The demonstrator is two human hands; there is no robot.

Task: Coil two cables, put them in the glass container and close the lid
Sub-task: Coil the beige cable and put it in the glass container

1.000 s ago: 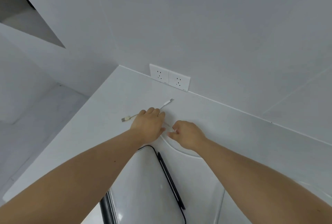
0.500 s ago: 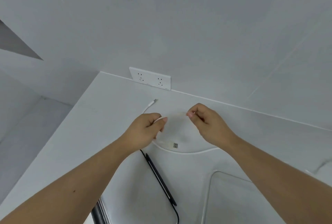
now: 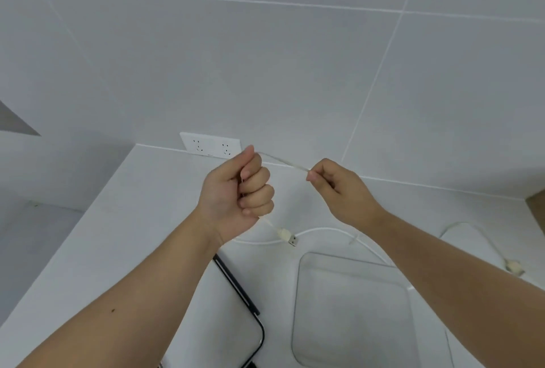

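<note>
Stretching between the two raised hands, a short span of the white cable (image 3: 284, 162) was held taut above the white counter (image 3: 141, 220). The left hand (image 3: 236, 193) was curled into a fist around the cable, thumb up; the cable's USB plug (image 3: 287, 237) hung out from under the fist toward five o'clock. The right hand (image 3: 339, 190), at three o'clock from the left one and apart from it, was seen pinching the cable between thumb and forefinger, the other fingers folded in.

A second white cable (image 3: 324, 230) was laid in an arc on the counter below the hands, running from under the left wrist toward four o'clock, where it was hidden by the right forearm. Whether it was joined to the loop of white cable (image 3: 477, 238) lying at the far three o'clock side, ending in a pale plug (image 3: 514, 267), could not be told.

The glass container (image 3: 298, 308) was set at six o'clock from the right hand, a clear rounded square with nothing visible inside. At nine o'clock from it, a clear lid (image 3: 261, 335) with a dark rim was lying, partly covered by the left forearm. A double wall socket (image 3: 211, 145) was mounted at twelve o'clock from the left hand, where the counter met the tiled wall (image 3: 265, 72).
</note>
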